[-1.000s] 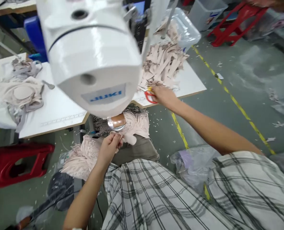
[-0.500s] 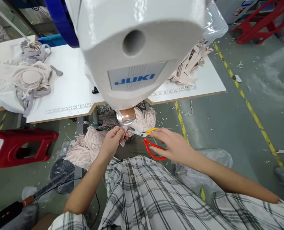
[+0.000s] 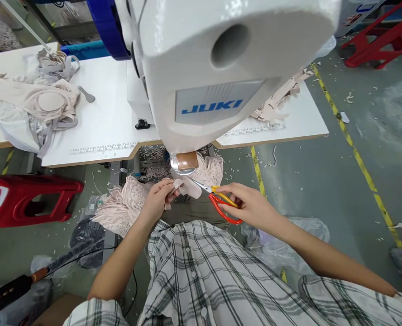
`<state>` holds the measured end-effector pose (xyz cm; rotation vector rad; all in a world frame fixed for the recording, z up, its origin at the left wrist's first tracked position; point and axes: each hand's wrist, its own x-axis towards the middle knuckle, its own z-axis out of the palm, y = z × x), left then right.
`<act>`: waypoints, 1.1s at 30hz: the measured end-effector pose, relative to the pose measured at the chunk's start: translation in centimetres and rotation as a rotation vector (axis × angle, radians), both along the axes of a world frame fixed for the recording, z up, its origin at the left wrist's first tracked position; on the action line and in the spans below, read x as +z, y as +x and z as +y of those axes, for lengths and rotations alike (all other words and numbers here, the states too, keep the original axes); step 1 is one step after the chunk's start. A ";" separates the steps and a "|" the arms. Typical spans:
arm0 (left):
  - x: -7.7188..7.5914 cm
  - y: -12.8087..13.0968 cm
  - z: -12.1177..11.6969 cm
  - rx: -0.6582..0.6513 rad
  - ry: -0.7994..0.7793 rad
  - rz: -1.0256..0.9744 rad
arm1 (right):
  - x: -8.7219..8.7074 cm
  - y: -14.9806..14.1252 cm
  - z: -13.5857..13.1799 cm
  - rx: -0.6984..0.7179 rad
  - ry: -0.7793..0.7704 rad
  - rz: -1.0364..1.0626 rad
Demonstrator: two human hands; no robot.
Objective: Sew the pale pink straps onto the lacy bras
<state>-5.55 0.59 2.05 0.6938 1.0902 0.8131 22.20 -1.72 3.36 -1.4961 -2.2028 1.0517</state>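
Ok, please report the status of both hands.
Left hand: pinching pink fabric. Right hand: holding scissors close to the fabric. Machine head hides part of the table.

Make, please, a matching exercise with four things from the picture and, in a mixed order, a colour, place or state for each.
Things:
1. Scissors
2. Left hand
3. Machine
4. Stool at the left edge

Descriptions:
A. White, with blue letters
B. Red, on the floor
C. Held in the right hand
D. Holding pale cloth

Right pairs: 1-C, 2-D, 3-A, 4-B.
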 end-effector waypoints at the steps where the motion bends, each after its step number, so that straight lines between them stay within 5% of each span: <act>1: 0.0 -0.1 0.0 0.006 -0.030 -0.058 | 0.1 0.0 -0.1 -0.016 -0.018 0.019; 10: -0.2 -0.7 -0.5 0.131 -0.064 -0.082 | 0.9 -2.5 -0.1 0.066 -0.091 0.090; 20: 0.9 -0.8 -1.1 0.089 0.123 0.323 | -0.1 -5.2 2.1 0.078 -0.077 0.075; 28: 0.7 -0.5 -1.3 0.129 0.151 0.336 | 0.7 -4.4 1.8 0.046 -0.095 0.066; 33: 0.7 0.0 -1.2 0.260 0.015 0.091 | 0.8 -0.9 2.4 0.031 -0.064 -0.007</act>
